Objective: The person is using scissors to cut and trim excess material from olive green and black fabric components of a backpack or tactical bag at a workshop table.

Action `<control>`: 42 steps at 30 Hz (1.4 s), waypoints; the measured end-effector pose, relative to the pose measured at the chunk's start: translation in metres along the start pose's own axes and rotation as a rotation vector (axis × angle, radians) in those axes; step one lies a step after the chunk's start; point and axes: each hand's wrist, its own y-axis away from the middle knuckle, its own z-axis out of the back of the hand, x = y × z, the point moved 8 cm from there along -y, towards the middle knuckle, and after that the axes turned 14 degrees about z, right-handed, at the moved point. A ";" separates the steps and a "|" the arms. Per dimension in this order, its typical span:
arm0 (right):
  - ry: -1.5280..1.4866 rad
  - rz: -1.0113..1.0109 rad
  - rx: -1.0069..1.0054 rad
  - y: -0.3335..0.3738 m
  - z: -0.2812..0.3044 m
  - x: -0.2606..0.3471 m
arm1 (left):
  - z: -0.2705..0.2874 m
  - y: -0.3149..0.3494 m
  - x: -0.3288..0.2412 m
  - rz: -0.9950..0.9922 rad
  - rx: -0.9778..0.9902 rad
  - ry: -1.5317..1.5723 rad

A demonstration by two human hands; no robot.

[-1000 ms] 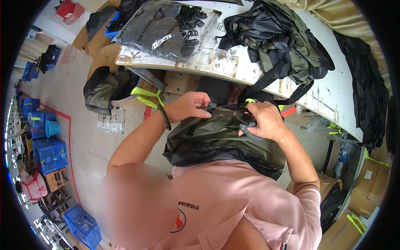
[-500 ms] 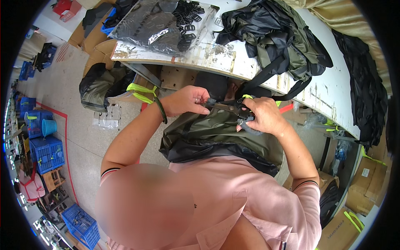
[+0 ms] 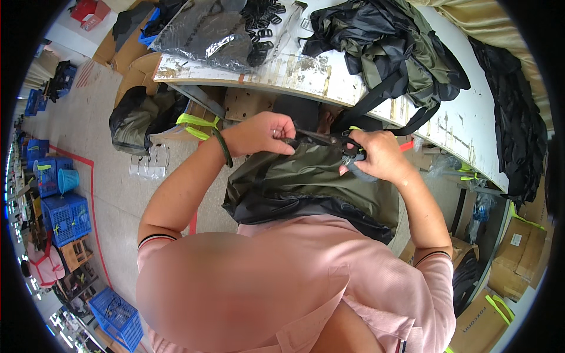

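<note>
In my right hand is a pair of scissors with dark handles, the blades pointing left toward my left hand. Something grey sits around the lower handle, under my fingers. My left thumb and fingers pinch a small dark piece, just below the blade tips; whether it is a strap end or the fabric edge I cannot tell. Beneath both hands an olive-green and black fabric bag lies across my lap, its upper edge near the scissors.
Ahead stands a worn white table bearing a plastic bag of black buckles and a heap of olive and black bags. Another such bag rests in a carton at left. Cartons stand at right, blue crates far left.
My left hand has shifted slightly left and up, away from the scissors. The blades have tilted, their tips now higher, while my right hand has hardly moved.
</note>
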 end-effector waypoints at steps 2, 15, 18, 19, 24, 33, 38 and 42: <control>-0.048 -0.084 -0.025 0.005 0.004 -0.004 | 0.008 0.003 -0.014 -0.127 -0.077 -0.048; -0.575 -0.410 -0.166 0.147 -0.042 -0.021 | 0.084 0.014 -0.073 -0.222 -0.552 -0.144; -0.708 -0.524 -0.207 0.172 -0.063 -0.018 | 0.080 0.011 -0.082 -0.312 -0.823 -0.535; -0.737 -0.538 -0.234 0.179 -0.069 -0.016 | 0.051 0.016 -0.102 -0.469 -0.925 -0.798; -0.766 -0.581 -0.300 0.189 -0.079 -0.004 | -0.094 -0.017 -0.088 -0.686 -0.351 -0.953; -0.971 -0.647 -0.353 0.202 -0.082 -0.010 | -0.180 -0.092 -0.012 -0.534 -0.008 -0.905; -0.472 -0.500 -0.206 0.196 -0.037 -0.005 | -0.168 -0.111 0.021 0.115 0.385 -0.079; -0.116 -0.376 -0.025 0.195 -0.009 -0.001 | -0.164 -0.110 0.020 0.178 0.389 0.000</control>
